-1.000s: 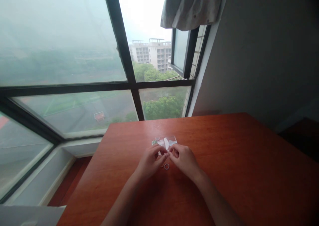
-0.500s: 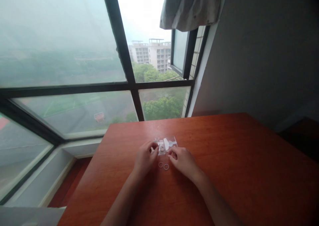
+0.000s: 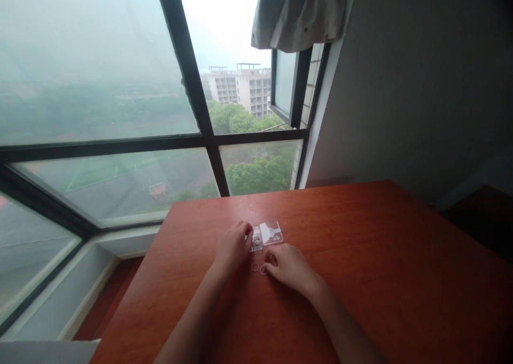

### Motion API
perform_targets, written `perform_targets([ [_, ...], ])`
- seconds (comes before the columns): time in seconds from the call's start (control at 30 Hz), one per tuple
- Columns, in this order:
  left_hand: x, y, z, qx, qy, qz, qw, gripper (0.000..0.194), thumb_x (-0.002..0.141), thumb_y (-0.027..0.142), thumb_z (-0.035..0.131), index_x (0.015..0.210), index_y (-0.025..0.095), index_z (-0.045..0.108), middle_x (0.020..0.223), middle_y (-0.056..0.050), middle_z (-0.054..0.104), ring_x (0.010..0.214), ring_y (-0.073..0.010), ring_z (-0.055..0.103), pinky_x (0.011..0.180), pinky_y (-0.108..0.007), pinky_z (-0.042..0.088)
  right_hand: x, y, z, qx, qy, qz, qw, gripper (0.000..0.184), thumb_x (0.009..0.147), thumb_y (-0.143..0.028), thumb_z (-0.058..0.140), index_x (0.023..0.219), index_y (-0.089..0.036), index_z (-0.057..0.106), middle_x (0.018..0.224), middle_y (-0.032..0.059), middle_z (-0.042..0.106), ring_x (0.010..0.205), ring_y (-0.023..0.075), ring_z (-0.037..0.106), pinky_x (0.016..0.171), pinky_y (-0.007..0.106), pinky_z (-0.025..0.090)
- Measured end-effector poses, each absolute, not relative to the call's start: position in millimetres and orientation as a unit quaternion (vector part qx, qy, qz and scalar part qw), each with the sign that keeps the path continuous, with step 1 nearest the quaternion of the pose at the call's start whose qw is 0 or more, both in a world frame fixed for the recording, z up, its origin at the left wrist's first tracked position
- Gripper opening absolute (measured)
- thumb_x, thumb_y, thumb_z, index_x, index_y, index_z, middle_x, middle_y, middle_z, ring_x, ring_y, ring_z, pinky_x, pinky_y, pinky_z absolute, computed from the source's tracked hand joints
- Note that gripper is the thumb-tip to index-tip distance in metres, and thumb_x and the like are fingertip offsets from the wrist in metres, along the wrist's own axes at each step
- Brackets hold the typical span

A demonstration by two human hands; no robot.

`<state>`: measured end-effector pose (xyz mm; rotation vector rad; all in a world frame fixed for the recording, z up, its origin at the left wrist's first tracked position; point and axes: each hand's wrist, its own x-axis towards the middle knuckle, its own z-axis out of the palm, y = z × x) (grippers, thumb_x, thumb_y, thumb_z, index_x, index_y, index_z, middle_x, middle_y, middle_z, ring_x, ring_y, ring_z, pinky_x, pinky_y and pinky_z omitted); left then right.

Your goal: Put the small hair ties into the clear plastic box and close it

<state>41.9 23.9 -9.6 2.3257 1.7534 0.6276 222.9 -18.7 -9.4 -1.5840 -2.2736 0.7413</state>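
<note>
The nearer pale ring [image 3: 263, 270] lay flat on the reddish-brown table [image 3: 352, 230], just below the middle of the frame, and in the head view I had the fingertips of my right hand [image 3: 292, 268] at its right edge. The thumb and forefinger were curled toward each other there; I could not tell whether they had pinched the ring or only touched it. A second pale ring [image 3: 255, 267] lay just to its left, clear of my fingers. Above both rings sat an open clear case [image 3: 272, 233], its right part showing white patches and its left part holding small round pieces [image 3: 257, 241] too tiny for me to make out. My left hand [image 3: 232, 247] was bent at that left part, the fingers partly covering its edge, and I could not tell whether they gripped anything. A dark-framed window [image 3: 208, 139] filled the upper left, a grey curtain [image 3: 298, 19] hung at top centre, and a wall [image 3: 409, 86] took the upper right.
</note>
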Motion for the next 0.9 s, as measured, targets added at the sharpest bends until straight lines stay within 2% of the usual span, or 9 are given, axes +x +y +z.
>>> perform_targets([
  [0.23, 39, 27, -7, 0.775, 0.584, 0.224, 0.087, 0.013, 0.087, 0.026, 0.051, 0.087, 0.021, 0.063, 0.088, -0.004, 0.064, 0.075, -0.0166, 0.06, 0.065, -0.025, 0.039, 220, -20, -8, -0.551, -0.792, 0.24, 0.107, 0.013, 0.08, -0.019, 0.056, 0.081, -0.02, 0.069, 0.082, 0.0027, 0.072, 0.074, 0.0163, 0.063, 0.058, 0.024, 0.03],
  [0.57, 33, 10, -3, 0.768, 0.566, 0.277, 0.116, 0.011, 0.08, 0.02, 0.051, 0.077, 0.02, 0.061, 0.078, -0.002, 0.064, 0.068, -0.0152, 0.056, 0.062, -0.025, 0.039, 220, -22, -11, -0.541, -0.797, 0.242, 0.112, 0.014, 0.081, -0.027, 0.058, 0.079, -0.022, 0.07, 0.08, 0.003, 0.073, 0.074, 0.017, 0.063, 0.058, 0.025, 0.032],
  [0.73, 33, 4, -8, 0.761, 0.571, 0.269, 0.149, 0.01, 0.079, 0.021, 0.052, 0.075, 0.019, 0.061, 0.074, 0.0, 0.062, 0.064, -0.0142, 0.053, 0.06, -0.024, 0.037, 220, -22, -12, -0.536, -0.804, 0.236, 0.101, 0.015, 0.08, -0.022, 0.056, 0.081, -0.021, 0.071, 0.082, 0.004, 0.073, 0.074, 0.0172, 0.064, 0.058, 0.024, 0.032],
  [0.9, 33, -1, -10, 0.76, 0.569, 0.268, 0.164, 0.008, 0.077, 0.019, 0.053, 0.074, 0.02, 0.06, 0.072, 0.001, 0.061, 0.063, -0.0135, 0.052, 0.058, -0.023, 0.036, 220, -21, -13, -0.54, -0.799, 0.237, 0.119, 0.011, 0.08, -0.024, 0.058, 0.078, -0.021, 0.069, 0.078, 0.0026, 0.071, 0.071, 0.0159, 0.062, 0.058, 0.024, 0.03],
])
